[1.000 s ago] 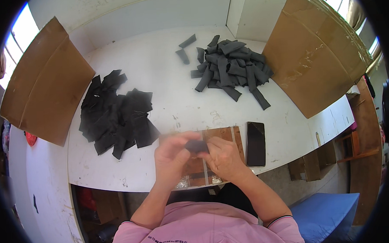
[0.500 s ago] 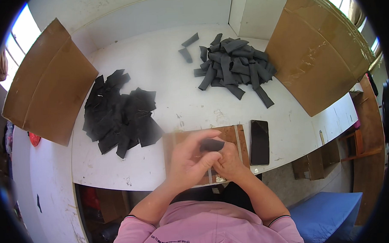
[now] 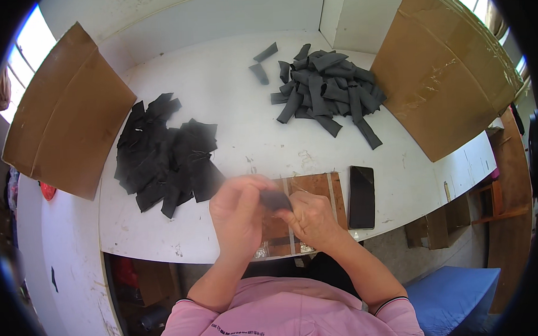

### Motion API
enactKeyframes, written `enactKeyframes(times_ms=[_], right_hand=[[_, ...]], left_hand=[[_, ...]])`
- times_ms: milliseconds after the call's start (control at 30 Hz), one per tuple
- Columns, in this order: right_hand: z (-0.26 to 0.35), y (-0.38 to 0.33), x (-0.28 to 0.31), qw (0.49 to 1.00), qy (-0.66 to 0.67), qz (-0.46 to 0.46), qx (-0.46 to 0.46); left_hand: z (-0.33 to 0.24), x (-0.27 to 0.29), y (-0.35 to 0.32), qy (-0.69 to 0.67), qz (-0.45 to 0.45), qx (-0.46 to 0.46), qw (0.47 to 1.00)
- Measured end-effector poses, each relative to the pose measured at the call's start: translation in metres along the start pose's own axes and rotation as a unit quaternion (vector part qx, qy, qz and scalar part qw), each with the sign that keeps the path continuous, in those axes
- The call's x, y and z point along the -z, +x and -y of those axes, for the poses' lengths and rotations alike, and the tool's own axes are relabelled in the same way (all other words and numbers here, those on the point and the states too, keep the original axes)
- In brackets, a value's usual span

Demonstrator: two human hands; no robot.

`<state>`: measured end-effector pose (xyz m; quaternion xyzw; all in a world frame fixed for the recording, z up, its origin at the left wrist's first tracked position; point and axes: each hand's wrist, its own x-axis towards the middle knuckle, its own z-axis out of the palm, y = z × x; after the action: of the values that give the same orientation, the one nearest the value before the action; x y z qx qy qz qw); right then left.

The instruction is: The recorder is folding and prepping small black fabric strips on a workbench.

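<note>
Seen from the head camera, the left hand (image 3: 238,213) and the right hand (image 3: 311,218) meet just above the near edge of the white counter (image 3: 230,80), and between them sits one small dark strip of soft black material (image 3: 276,199). Both hands are closed narrowly around it, the left fingers curled over its left end and the right thumb and fingers pinching its right end, so the strip is held in the air rather than resting on anything. Directly beneath lies a brown wooden board with pale bands across it (image 3: 317,193), and just right of that board a black flat phone (image 3: 361,197) lies face up.

A slip looks like the main risk: the piece is small and mostly hidden by fingers, so a loosened pinch could drop it over the counter edge toward the lap. The loose heap of flat black cut pieces (image 3: 165,154) lies close to the left hand, and a careless elbow or wrist could drag some of them off the near edge. The second heap of rolled or folded black strips (image 3: 325,89) lies well apart, between two upright brown cardboard sheets (image 3: 66,116), and seems safe from knocks.
</note>
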<state>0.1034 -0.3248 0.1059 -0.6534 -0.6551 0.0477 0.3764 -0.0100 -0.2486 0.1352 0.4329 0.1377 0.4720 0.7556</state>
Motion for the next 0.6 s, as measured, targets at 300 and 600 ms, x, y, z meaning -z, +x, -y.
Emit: enactKeyframes(times_ms=[300, 600], right_hand=[[0.014, 0.009, 0.017, 0.996, 0.024, -0.05, 0.066], [-0.015, 0.007, 0.031, 0.87, 0.338, -0.188, -0.305]], left_hand=[[0.019, 0.027, -0.005, 0.225, -0.018, -0.028, 0.974], [0.054, 0.14, 0.01, 0.767, -0.097, -0.119, 0.623]])
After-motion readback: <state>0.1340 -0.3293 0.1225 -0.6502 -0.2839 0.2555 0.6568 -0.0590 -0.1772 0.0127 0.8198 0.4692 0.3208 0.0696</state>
